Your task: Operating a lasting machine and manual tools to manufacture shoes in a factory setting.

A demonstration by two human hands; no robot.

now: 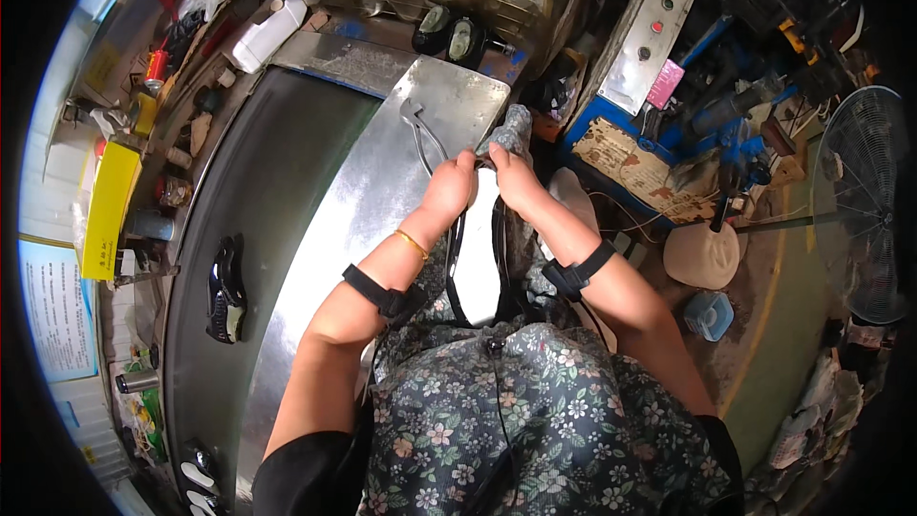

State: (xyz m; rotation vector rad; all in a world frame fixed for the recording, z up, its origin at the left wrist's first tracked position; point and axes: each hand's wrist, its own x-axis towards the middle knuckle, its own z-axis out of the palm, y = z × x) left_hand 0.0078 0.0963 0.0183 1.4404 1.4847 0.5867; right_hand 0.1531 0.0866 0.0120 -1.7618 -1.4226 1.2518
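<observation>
Both left hand point(449, 188) and right hand point(517, 180) pinch one black-and-white shoe point(477, 272) at its far end, seemingly for steadiness; pincers point(411, 109) lie beyond the left hand, likely for reach.

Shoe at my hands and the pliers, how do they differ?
The shoe shows white edged in black; the pliers are grey metal. The shoe is broader; the pliers are slimmer. Your left hand and right hand grip the shoe's far end; the pliers lie on the metal table.
</observation>
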